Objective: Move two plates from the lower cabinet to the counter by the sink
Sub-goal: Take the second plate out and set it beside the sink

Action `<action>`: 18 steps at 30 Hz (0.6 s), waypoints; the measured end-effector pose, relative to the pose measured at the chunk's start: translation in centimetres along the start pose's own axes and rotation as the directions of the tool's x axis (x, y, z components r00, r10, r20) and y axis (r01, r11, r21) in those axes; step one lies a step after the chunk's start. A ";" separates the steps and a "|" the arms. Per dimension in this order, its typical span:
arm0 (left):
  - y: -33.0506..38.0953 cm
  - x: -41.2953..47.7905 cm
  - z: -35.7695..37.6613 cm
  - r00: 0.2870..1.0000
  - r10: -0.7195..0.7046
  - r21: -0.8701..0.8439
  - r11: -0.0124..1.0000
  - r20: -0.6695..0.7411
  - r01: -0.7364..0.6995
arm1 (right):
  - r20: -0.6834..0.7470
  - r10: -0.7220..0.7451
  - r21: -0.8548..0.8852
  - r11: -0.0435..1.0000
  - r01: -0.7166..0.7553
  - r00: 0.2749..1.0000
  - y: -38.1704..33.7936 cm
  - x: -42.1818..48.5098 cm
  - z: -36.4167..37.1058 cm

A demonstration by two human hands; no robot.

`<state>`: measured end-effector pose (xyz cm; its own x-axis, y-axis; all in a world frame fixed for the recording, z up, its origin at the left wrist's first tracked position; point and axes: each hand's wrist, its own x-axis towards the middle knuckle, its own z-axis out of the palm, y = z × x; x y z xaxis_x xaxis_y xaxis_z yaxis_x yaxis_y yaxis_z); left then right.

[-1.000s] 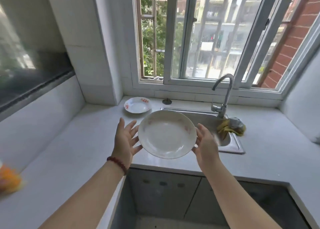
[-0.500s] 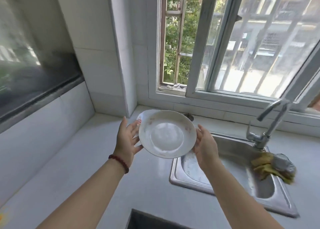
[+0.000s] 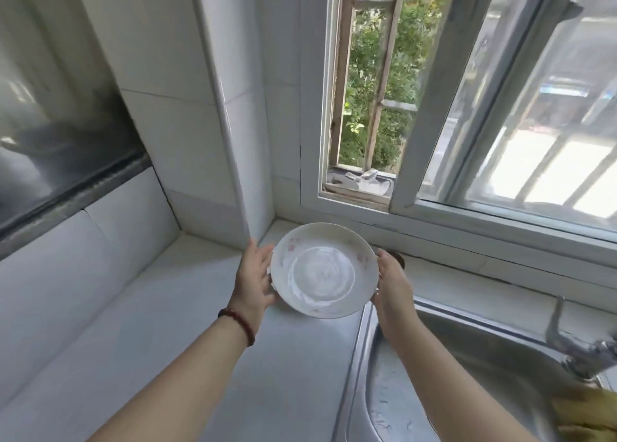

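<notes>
Both hands, left (image 3: 254,281) and right (image 3: 394,286), grip the empty white plate (image 3: 323,270) by its rim beside the sink (image 3: 434,358).

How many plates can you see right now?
1: the plate, held between the left hand and right hand over the counter. Another may be hidden beneath it.

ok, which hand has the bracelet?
The left hand: a dark red bead bracelet circles its wrist. The right hand has a bare wrist. Each grips an opposite edge of the plate.
</notes>
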<state>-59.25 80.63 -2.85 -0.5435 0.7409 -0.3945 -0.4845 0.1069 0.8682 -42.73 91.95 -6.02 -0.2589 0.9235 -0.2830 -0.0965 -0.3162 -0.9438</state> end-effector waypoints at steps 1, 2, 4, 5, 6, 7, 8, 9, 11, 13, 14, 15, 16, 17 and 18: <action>-0.2 1.0 -0.1 1.000 -0.006 -0.001 1.000 -0.011 0.006 | 0.002 0.018 -0.018 1.000 -0.018 1.000 0.5 1.1 0.4; -0.4 2.0 -0.2 1.000 -0.004 0.004 1.000 -0.018 0.005 | -0.004 0.039 -0.031 0.999 -0.040 0.999 1.2 2.2 0.8; -1.0 4.0 -0.4 0.999 0.007 0.026 1.000 -0.032 -0.006 | -0.013 0.075 -0.062 0.995 -0.076 0.997 2.3 4.2 1.5; -1.3 4.9 -0.5 0.999 0.007 0.038 0.999 -0.036 -0.005 | -0.020 0.093 -0.082 0.992 -0.094 0.996 2.8 5.0 1.9; -1.7 5.8 -0.7 0.999 0.006 0.050 0.999 -0.036 -0.005 | -0.023 0.104 -0.097 0.990 -0.106 0.994 3.3 5.8 2.3; -2.2 6.7 -0.9 0.999 0.002 0.062 0.998 -0.037 0.000 | -0.025 0.107 -0.108 0.988 -0.109 0.994 3.7 6.3 2.7; -2.7 7.6 -1.2 0.999 -0.008 0.069 0.998 -0.042 0.011 | -0.032 0.111 -0.119 0.986 -0.115 0.993 4.1 6.9 3.0; -3.1 8.4 -1.5 0.999 -0.024 0.074 0.997 -0.047 0.027 | -0.040 0.112 -0.123 0.985 -0.117 0.993 4.5 7.3 3.2; -3.8 9.7 -1.9 0.999 -0.027 0.099 0.995 -0.045 0.031 | -0.056 0.116 -0.122 0.985 -0.122 0.992 5.5 8.3 3.6; -4.4 10.8 -2.2 0.999 -0.020 0.132 0.991 -0.031 0.024 | -0.089 0.143 -0.124 0.980 -0.153 0.986 6.5 9.1 4.0; -4.6 11.2 -2.2 0.999 -0.023 0.139 0.990 -0.027 0.027 | -0.105 0.146 -0.128 0.979 -0.158 0.984 6.9 9.3 4.2; -4.8 11.6 -2.3 0.999 -0.022 0.142 0.989 -0.023 0.025 | -0.115 0.137 -0.136 0.979 -0.152 0.984 6.9 9.4 4.5; -5.0 12.1 -2.5 1.000 -0.019 0.144 0.989 -0.022 0.022 | -0.118 0.132 -0.145 0.978 -0.149 0.984 7.0 9.5 4.9; -5.4 12.6 -2.8 1.000 -0.017 0.145 0.989 -0.024 0.020 | -0.111 0.134 -0.146 0.978 -0.150 0.985 7.1 9.7 5.1; -5.8 13.0 -3.0 0.999 -0.021 0.147 0.989 -0.026 0.024 | -0.104 0.137 -0.146 0.978 -0.152 0.985 7.4 10.1 5.3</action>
<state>-65.60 87.65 -13.89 -0.5509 0.7210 -0.4202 -0.3919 0.2211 0.8931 -51.12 97.76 -14.95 -0.1680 0.8890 -0.4260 0.0855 -0.4174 -0.9047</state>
